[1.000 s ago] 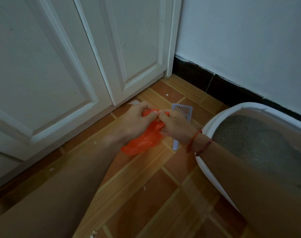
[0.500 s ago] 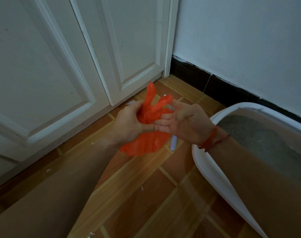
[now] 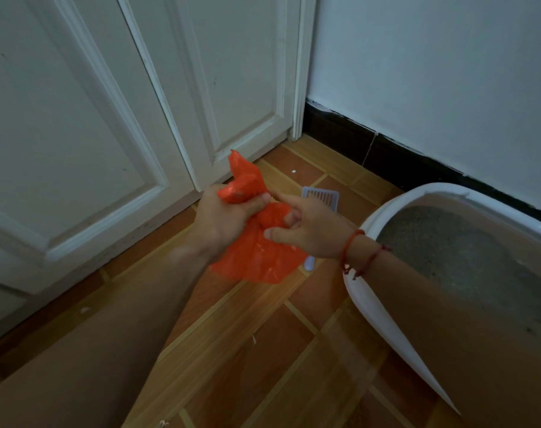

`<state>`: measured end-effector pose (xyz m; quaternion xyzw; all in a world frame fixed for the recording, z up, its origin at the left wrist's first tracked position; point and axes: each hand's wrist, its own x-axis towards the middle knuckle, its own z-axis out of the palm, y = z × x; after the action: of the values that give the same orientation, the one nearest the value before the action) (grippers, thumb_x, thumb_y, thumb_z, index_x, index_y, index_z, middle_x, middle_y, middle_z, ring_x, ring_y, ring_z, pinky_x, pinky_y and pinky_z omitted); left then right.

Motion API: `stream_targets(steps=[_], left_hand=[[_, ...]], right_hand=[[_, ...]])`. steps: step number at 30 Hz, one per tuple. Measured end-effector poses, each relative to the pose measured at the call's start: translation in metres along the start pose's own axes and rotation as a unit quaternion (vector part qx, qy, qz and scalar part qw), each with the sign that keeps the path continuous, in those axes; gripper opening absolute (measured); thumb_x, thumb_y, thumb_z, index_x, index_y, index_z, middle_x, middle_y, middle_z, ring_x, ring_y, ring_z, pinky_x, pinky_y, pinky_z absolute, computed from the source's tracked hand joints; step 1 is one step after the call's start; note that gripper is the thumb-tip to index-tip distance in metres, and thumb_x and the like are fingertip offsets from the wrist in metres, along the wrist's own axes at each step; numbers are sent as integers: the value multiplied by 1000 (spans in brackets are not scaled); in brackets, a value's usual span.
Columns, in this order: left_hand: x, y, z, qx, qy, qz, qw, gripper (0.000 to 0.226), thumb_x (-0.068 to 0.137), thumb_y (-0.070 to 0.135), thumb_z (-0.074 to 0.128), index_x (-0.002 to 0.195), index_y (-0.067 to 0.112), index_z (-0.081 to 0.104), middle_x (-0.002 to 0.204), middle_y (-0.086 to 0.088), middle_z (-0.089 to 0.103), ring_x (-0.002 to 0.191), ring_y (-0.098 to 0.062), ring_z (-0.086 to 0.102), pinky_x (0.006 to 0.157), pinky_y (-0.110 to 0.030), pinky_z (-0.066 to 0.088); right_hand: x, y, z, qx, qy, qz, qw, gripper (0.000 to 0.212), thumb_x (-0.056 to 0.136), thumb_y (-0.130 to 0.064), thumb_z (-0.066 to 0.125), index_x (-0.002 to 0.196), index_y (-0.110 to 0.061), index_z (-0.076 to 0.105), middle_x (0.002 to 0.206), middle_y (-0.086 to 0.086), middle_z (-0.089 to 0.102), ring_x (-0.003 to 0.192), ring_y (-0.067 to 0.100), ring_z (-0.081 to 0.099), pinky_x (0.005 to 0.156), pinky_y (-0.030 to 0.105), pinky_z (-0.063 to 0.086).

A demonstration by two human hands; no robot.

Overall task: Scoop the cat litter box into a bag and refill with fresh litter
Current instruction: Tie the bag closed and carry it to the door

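An orange plastic bag [image 3: 257,257] is bunched between both hands above the tiled floor. My left hand [image 3: 224,219] grips its twisted top, and one loose end sticks up past the fist. My right hand [image 3: 306,228], with a red string bracelet at the wrist, pinches the bag's right side with thumb and fingers. A pale slotted litter scoop [image 3: 320,197] lies on the floor behind the bag, partly hidden by it. The white litter box [image 3: 371,307] with grey litter [image 3: 448,242] stands at the right, under my right forearm.
White panelled cabinet doors [image 3: 108,134] fill the left and back. A pale wall with a black baseboard [image 3: 386,156] runs behind the litter box. Orange-brown floor tiles [image 3: 263,350] lie in front of the hands.
The two raised bag ends have come down to one. My left hand has closed tighter around the bag's top, and my right hand has shifted to pinch the bag's side.
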<state>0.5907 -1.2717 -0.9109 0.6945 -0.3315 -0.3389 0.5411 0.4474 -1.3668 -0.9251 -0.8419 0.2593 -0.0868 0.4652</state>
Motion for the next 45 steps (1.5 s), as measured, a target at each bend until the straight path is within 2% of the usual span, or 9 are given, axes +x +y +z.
stream_targets(steps=[5,9,13,17,24,32,36,41,45], left_hand=[[0,14,6,-77,-35,-2,996,13,84,1,72,97,5,73,100,-7,76,96,-23,73,88,-43,59],[7,15,-3,53,-56,79,994,14,81,16,79,93,14,73,94,0,75,91,-16,72,88,-45,58],[10,10,-9,173,-174,89,965,45,75,35,82,116,27,64,104,13,70,96,-3,67,85,-25,55],[15,-7,-15,214,-271,75,936,62,76,33,84,131,27,56,120,8,66,109,-11,66,91,-36,57],[14,-25,-13,226,-213,93,946,15,87,40,68,101,39,65,92,13,72,85,-6,70,84,-42,57],[12,-27,-11,235,-131,70,961,11,97,25,57,95,28,68,90,15,68,85,-1,66,78,-22,54],[5,-6,-20,246,-131,67,958,13,94,31,61,103,24,67,87,3,71,79,-18,69,73,-39,57],[-16,57,-17,206,-111,30,972,12,99,30,59,97,23,69,84,4,70,78,-15,67,80,-49,56],[-32,128,-26,200,-108,9,974,12,98,33,60,101,27,70,90,5,72,84,-14,69,81,-47,57]], right_hand=[[12,7,8,-58,43,-26,997,19,83,-34,69,90,-18,61,75,-1,64,70,18,65,72,43,56],[14,14,10,-85,74,-18,993,23,86,-33,68,86,-10,69,75,1,65,69,16,63,68,36,53],[13,22,4,-117,76,1,990,15,84,-33,70,76,-25,61,71,-11,59,66,2,56,66,21,47],[13,28,0,-123,107,-3,987,24,76,-47,68,75,-23,70,72,-4,62,82,18,56,80,41,50],[7,28,1,-170,137,68,973,37,68,-64,67,100,-46,64,130,-2,43,127,19,33,106,53,33],[-2,31,-4,-41,132,70,988,67,56,-77,65,115,-45,55,111,-16,59,106,6,57,92,41,51],[-19,12,-23,-55,88,64,992,69,60,-69,69,122,-44,51,114,-17,59,107,5,57,92,38,53],[-40,-38,-57,-48,86,88,991,46,79,-45,72,121,-32,56,96,-19,60,91,-2,58,83,18,47],[-59,-105,-100,-51,69,113,990,29,85,-44,68,110,-31,61,98,-13,65,88,0,61,81,20,50]])
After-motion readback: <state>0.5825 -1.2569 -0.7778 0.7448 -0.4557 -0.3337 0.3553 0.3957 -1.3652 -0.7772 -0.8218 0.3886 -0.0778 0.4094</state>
